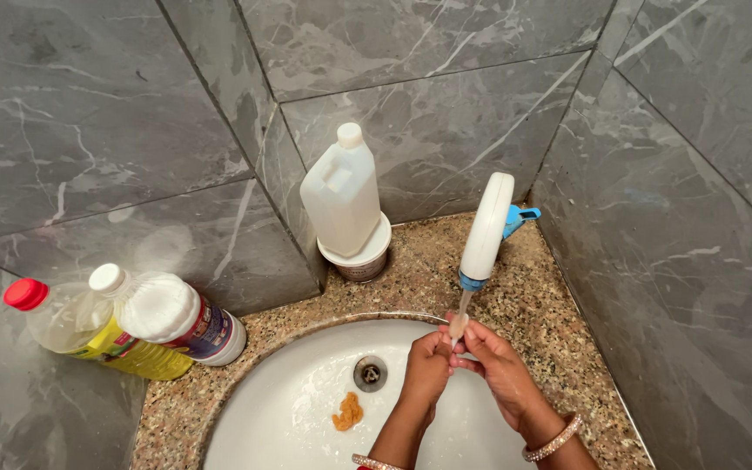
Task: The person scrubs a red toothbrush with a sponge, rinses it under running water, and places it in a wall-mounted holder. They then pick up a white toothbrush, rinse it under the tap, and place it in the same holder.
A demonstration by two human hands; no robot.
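White plastic marks the thing in hand: a spray bottle point(486, 228) with a blue trigger, turned upside down over the white sink point(306, 400), its thin dip tube pointing down into both hands. In the head view, the left hand point(428, 365) is curled closed around the lower end of that tube, while the right hand point(500, 365) pinches it from the other side with fingers partly folded, so the bottle stands nearly upright above the knuckles. An orange scrap point(347, 412) lies in the basin beside the drain point(370, 372). On the speckled granite desk point(533, 305) a white jug point(341, 196) sits atop a small tub point(364, 255) in the corner, and two bottles lie tilted on the left, one with a red cap point(71, 324), one with a white cap point(171, 313). By my reading, the tube end is being rinsed or cleaned; a steady grip on the thin tube seems called for, as the bottle is top-heavy.
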